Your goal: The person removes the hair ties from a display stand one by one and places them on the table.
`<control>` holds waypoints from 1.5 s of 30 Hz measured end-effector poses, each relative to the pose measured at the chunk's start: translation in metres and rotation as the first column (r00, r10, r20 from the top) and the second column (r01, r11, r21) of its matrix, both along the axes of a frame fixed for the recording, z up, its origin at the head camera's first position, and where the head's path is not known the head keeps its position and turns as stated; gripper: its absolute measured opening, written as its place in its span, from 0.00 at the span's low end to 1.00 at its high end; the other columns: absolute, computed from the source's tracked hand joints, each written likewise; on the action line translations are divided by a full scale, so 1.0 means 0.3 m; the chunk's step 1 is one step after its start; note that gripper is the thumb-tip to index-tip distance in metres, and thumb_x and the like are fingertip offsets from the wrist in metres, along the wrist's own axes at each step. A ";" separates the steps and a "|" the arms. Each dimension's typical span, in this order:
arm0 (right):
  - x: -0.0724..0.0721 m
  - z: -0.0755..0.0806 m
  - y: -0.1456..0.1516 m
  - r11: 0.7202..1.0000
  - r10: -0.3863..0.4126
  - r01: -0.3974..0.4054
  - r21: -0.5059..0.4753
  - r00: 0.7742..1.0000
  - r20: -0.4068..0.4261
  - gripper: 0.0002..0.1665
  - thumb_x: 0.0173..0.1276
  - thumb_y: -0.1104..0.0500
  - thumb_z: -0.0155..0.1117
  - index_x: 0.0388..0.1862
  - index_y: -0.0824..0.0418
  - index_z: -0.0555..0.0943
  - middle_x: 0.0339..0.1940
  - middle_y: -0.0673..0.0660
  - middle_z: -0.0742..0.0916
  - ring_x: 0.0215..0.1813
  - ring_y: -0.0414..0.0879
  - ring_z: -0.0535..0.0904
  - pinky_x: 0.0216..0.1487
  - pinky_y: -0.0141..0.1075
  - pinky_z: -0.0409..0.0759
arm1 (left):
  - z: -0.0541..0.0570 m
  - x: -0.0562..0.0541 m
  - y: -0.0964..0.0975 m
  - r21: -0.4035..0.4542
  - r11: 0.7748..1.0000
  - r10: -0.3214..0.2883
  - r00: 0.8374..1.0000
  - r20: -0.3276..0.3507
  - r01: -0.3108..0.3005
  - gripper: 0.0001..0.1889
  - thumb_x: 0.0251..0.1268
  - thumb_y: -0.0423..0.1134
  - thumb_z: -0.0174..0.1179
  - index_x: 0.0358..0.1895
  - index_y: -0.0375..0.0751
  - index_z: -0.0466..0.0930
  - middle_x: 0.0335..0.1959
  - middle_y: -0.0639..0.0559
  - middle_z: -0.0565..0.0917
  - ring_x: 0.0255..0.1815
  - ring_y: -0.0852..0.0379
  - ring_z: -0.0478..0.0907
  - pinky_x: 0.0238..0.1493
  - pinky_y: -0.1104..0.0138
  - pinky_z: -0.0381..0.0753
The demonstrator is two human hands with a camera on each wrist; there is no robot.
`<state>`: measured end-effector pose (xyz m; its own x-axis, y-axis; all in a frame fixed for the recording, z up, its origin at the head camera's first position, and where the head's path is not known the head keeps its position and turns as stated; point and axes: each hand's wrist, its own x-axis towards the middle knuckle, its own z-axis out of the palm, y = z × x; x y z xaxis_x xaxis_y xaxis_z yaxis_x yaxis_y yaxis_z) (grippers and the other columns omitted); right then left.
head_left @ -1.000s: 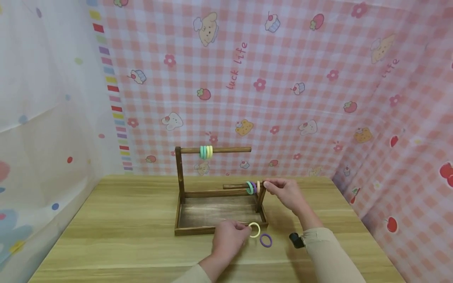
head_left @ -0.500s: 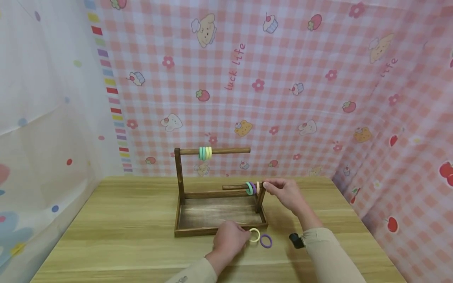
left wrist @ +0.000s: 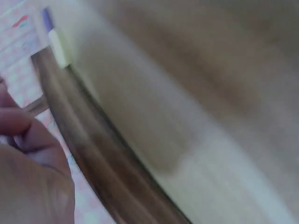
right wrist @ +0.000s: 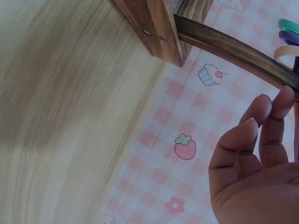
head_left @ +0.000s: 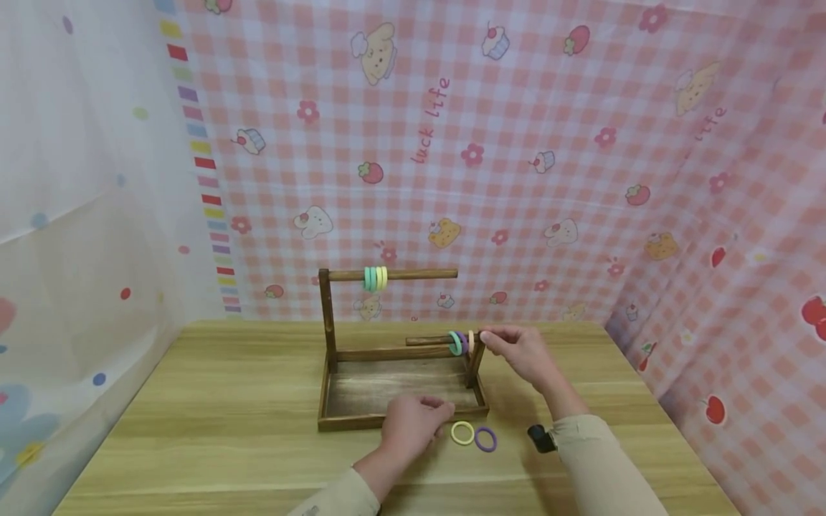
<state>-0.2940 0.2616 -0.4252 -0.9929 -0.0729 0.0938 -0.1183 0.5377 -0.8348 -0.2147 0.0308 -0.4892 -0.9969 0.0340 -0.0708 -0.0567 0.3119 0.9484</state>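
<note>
Parts lost behind hands, edges and blur
The left hand (head_left: 411, 426) covers some of the wooden stand's rim (head_left: 351, 422); its wrist view crops it and blurs the tabletop (left wrist: 219, 98) beside it. The right hand (head_left: 524, 355) hides the top of the short post (head_left: 475, 364); above it, its wrist view crops the teal ring (right wrist: 284, 25).

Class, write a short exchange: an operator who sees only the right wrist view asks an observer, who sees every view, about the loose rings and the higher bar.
Operator: My view shows the right hand at the short post. Are any rings lying loose?
Observer: Yes. In the head view, a yellow ring and a purple ring lie side by side on the table.
Operator: And what hangs on the higher bar?
Observer: Four rings bunched together: two green ones, then two yellow ones nearer the bar's free end.
</note>
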 end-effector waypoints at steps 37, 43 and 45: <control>-0.005 -0.004 0.000 1.000 -0.008 0.008 0.001 1.000 0.014 0.25 0.79 0.42 0.67 0.62 0.56 0.89 0.56 0.60 0.92 0.55 0.52 0.87 0.61 0.53 0.84 | 0.080 -0.139 0.122 -0.100 0.950 0.252 0.914 -0.319 -0.297 0.15 0.59 0.56 0.78 0.46 0.55 0.95 0.38 0.54 0.95 0.37 0.56 0.89 0.29 0.65 0.79; -0.005 -0.005 0.006 1.000 -0.008 0.008 0.003 1.000 0.019 0.25 0.79 0.41 0.66 0.64 0.56 0.88 0.57 0.60 0.92 0.56 0.52 0.87 0.62 0.53 0.84 | 0.083 -0.146 0.138 -0.112 0.946 0.252 0.907 -0.336 -0.304 0.14 0.60 0.55 0.78 0.45 0.56 0.96 0.38 0.54 0.95 0.35 0.57 0.88 0.28 0.66 0.78; -0.004 -0.003 0.005 1.000 -0.005 0.004 0.000 1.000 0.015 0.26 0.79 0.41 0.66 0.64 0.56 0.88 0.57 0.60 0.92 0.56 0.52 0.87 0.62 0.53 0.84 | 0.084 -0.148 0.141 -0.115 0.945 0.251 0.906 -0.340 -0.305 0.14 0.60 0.55 0.78 0.45 0.56 0.96 0.37 0.55 0.95 0.34 0.59 0.87 0.27 0.66 0.77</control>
<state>-0.2953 0.2630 -0.4261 -0.9945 -0.0684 0.0793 -0.1037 0.5384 -0.8363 -0.2590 0.0732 -0.4639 -0.9344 -0.2330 0.2694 0.1313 0.4777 0.8686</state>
